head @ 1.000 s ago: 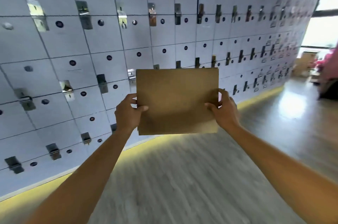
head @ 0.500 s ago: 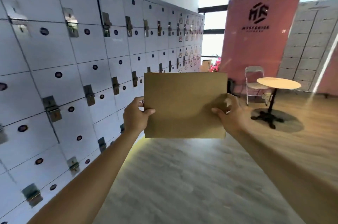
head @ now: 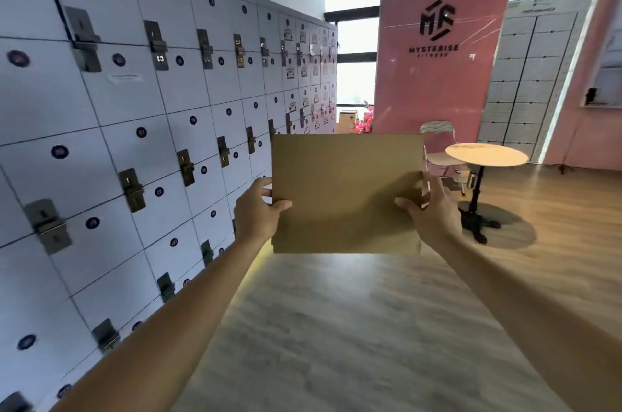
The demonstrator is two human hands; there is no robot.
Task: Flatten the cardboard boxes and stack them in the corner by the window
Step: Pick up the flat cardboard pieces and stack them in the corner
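One flat brown rectangular cardboard sheet (head: 346, 193) is held upright in the air, in front of the person at about chest level, above the pale wooden floor (head: 336, 327). Two hands hold it, one at each side edge. The left hand (head: 257, 213) grips the left edge in its lower half, with the thumb lying on the near face and the other fingers behind the sheet. The right hand (head: 434, 213) grips the right edge in the same way: the thumb is on the near face, and the fingers curl round the edge to the back. Both arms are stretched forward and bare.

On the left side runs one long wall of white metal lockers (head: 134, 142), with many small doors, each with a dark round sticker and a grey latch. At its far end there is one bright window (head: 356, 58), and low beside it stands one brown cardboard box (head: 347, 120) next to some pink flowers (head: 365, 124); both are small and not sharp. On the right of the window stands one pink panel with a black logo (head: 441, 51). Before it are one folding metal chair (head: 439, 145) and one round light table on a black foot (head: 486, 154), close to each other and well apart from the sheet.
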